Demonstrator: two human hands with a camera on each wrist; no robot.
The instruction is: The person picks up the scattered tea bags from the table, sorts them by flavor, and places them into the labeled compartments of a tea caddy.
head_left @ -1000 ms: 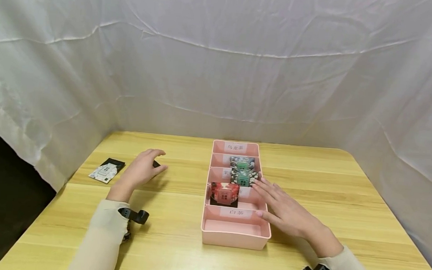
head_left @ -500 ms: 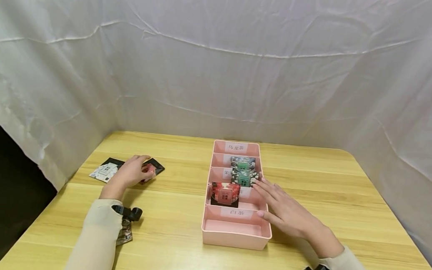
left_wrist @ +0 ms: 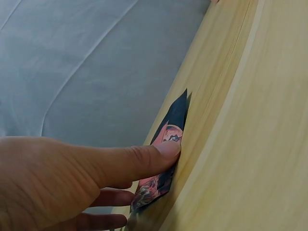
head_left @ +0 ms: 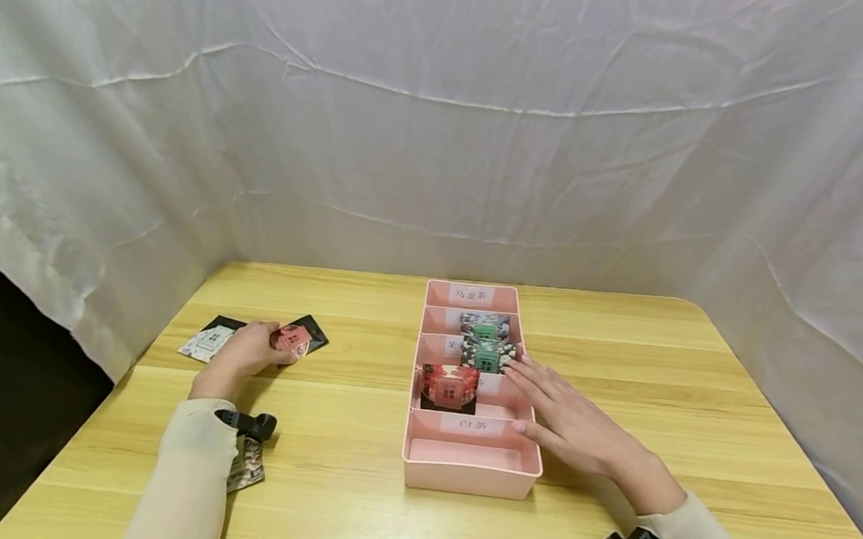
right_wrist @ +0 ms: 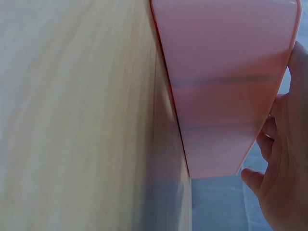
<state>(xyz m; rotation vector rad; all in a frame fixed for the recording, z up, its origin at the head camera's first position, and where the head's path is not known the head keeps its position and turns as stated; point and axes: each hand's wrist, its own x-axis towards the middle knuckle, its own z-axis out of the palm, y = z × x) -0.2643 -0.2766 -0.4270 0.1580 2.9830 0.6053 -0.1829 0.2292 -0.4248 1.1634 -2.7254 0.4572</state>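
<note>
At the left of the table, my left hand (head_left: 239, 356) pinches the near edge of a red-and-black tea sachet (head_left: 295, 339). In the left wrist view the thumb lies across the red sachet (left_wrist: 169, 131), and the other fingers are partly hidden beside it. My right hand (head_left: 579, 422) rests with extended fingers on the right rim of a pink divided box (head_left: 471, 479). Inside the box are a red sachet (head_left: 449, 388), a green-and-white sachet (head_left: 489, 356) and a blue-green sachet (head_left: 484, 325). White labels with Chinese characters mark its compartments.
A white-and-black sachet (head_left: 212, 339) lies beside my left hand, partly covered by it. Another patterned sachet (head_left: 247, 467) sticks out from under the left forearm. A pale cloth (head_left: 440, 153) hangs around the wooden table (head_left: 340, 497).
My left hand has moved left and slightly down onto the red sachet, now pinching it. More of that sachet and of the one by the forearm shows. The right hand stays put.
</note>
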